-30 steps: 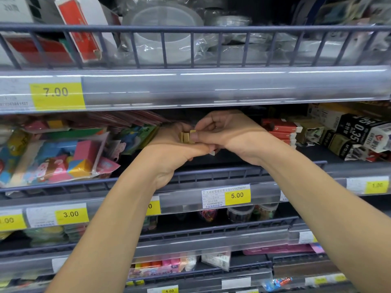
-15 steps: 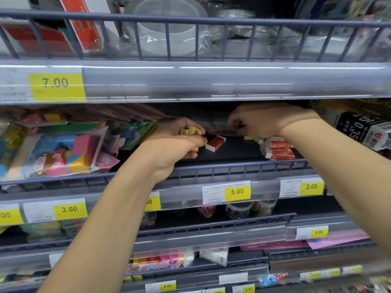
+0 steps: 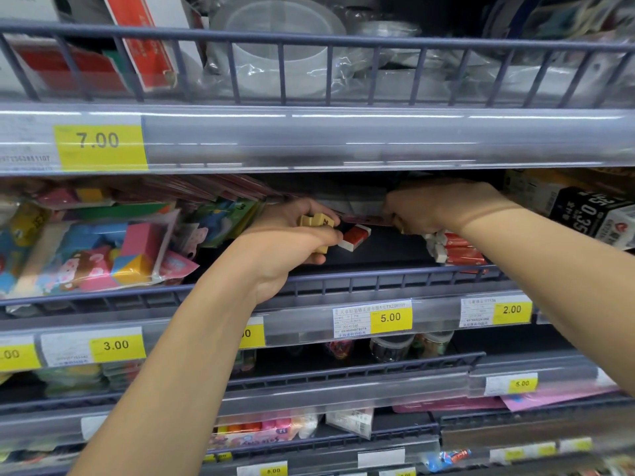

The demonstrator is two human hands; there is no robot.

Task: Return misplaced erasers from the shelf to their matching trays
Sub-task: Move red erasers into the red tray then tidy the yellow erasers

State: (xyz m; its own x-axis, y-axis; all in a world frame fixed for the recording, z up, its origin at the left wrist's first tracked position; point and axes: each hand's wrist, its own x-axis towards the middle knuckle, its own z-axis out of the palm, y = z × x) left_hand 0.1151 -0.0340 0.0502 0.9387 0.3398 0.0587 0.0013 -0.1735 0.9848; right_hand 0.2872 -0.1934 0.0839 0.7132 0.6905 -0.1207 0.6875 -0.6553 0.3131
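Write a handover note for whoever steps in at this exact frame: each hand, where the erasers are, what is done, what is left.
Left hand: grips a few yellow erasers.
Right hand: reaches deep into the middle shelf beside the stack of red-and-white erasers, fingers curled; whether it holds anything cannot be told.
One loose red-and-white eraser lies on the shelf floor between the hands.
Done: yellow erasers collected.
Left: move the loose eraser to its stack and carry the yellow ones to their tray, which is not identifiable here.
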